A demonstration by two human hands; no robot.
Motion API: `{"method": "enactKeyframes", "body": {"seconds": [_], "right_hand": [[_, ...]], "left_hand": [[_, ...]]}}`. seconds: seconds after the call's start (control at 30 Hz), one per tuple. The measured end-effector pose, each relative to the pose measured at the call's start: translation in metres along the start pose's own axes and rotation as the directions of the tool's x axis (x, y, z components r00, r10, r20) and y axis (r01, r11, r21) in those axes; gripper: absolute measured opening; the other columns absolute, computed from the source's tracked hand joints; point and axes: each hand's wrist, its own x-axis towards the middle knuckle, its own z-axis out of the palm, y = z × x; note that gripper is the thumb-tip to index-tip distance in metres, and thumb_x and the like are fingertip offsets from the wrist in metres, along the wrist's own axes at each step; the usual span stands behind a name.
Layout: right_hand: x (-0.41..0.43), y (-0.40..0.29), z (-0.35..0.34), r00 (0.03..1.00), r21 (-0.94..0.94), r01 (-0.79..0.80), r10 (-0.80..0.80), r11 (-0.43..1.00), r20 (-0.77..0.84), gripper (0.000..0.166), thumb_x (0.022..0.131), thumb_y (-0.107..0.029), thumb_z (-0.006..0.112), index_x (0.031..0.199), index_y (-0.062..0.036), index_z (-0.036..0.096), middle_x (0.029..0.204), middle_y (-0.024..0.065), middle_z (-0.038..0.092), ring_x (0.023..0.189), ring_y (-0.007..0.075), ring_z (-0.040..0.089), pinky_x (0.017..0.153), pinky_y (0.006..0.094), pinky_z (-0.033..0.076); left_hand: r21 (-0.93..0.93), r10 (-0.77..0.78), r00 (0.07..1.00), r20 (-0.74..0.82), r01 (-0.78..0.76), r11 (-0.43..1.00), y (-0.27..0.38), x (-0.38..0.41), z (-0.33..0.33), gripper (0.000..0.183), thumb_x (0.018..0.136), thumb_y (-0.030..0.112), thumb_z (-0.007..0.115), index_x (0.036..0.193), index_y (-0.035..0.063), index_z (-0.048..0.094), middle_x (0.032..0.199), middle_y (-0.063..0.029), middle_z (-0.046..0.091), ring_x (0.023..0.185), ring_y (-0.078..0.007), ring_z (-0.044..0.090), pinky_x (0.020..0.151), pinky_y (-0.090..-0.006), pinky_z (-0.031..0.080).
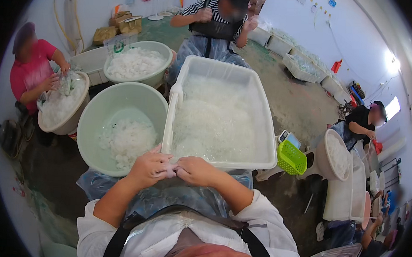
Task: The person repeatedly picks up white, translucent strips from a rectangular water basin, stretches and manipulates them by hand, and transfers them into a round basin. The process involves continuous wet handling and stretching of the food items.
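Observation:
My left hand (152, 166) and my right hand (195, 171) meet at the near left corner of a white plastic tray (219, 164). Their fingertips touch around something pale, which may be a wrapping on a finger; the fingers hide whether anything is held. Cloudy water with fine whitish, translucent material (215, 118) fills much of the tray. Left of it stands a large pale green basin (91, 122), close by my left hand. Loose white, wet-looking clumps (132, 142) lie in its bottom.
Another basin (169, 56) heaped with white material stands behind. A person in pink (32, 67) works at a tub (83, 103) on the left. Across the tray sits a person in stripes (215, 20). A green plastic basket (292, 157) and a small scale (289, 139) lie right.

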Motion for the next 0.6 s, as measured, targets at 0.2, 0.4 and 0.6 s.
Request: {"method": "enactKeyframes", "body": {"seconds": [0.2, 0.4, 0.6], "right_hand": [[-0.005, 0.007, 0.015, 0.989, 0.008, -0.132, 0.132, 0.991, -0.069, 0.025, 0.085, -0.023, 0.051, 0.075, -0.0011, 0.059, 0.078, 0.0167, 0.061, 0.072, 0.0322, 0.057, 0.066, 0.0421, 0.044], [-0.044, 0.011, -0.024, 0.967, 0.577, -0.050, 0.184, 0.815, -0.175, 0.022, 0.085, -0.017, 0.058, 0.071, -0.0024, 0.052, 0.069, 0.0026, 0.048, 0.066, 0.0119, 0.045, 0.060, 0.0287, 0.038], [-0.031, -0.008, -0.009, 0.947, 0.578, -0.147, 0.283, 0.803, -0.152, 0.036, 0.085, -0.025, 0.055, 0.114, -0.0043, 0.051, 0.087, 0.0078, 0.055, 0.082, 0.0169, 0.053, 0.075, 0.0306, 0.043]], "left_hand": [[0.258, -0.024, 0.999, -0.041, 0.034, 0.966, 0.009, -0.002, 0.015, 0.007, 0.081, 0.007, 0.065, 0.086, 0.0080, 0.061, 0.102, -0.0125, 0.063, 0.109, -0.0262, 0.061, 0.105, -0.0495, 0.037], [-0.808, -0.199, 0.979, -0.036, 0.088, 0.582, 0.022, -0.011, -0.019, 0.007, 0.096, 0.006, 0.047, 0.101, 0.0058, 0.052, 0.133, -0.0250, 0.045, 0.130, -0.0381, 0.043, 0.106, -0.0440, 0.034], [-0.176, 0.021, 0.941, -0.338, -0.085, 0.981, 0.023, -0.001, -0.004, 0.014, 0.102, 0.017, 0.038, 0.109, 0.0052, 0.041, 0.145, -0.0271, 0.033, 0.124, -0.0380, 0.050, 0.099, -0.0438, 0.042]]}}
